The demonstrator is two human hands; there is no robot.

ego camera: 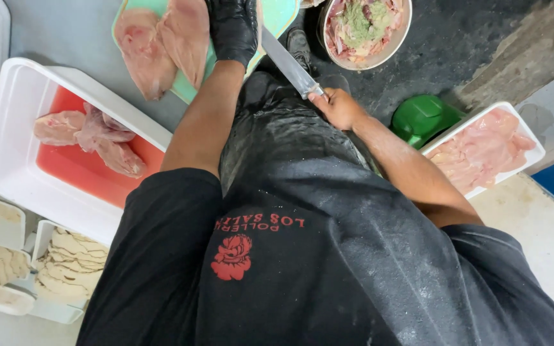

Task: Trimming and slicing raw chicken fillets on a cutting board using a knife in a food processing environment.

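My left hand (233,29), in a black glove, presses flat on a raw chicken breast (186,38) lying on a light green cutting board (282,14). A second breast piece (143,51) lies beside it on the board's left. My bare right hand (336,107) grips the handle of a long knife (288,64), whose blade points up towards the board next to the gloved hand. A black apron covers my front below both arms.
A white tub (17,122) at left holds raw chicken pieces in red liquid. Trays of breaded cutlets (72,256) sit at lower left. A bowl of seasoned meat (365,25) is at top, a white tray of sliced chicken (482,150) and a green lid (422,116) at right.
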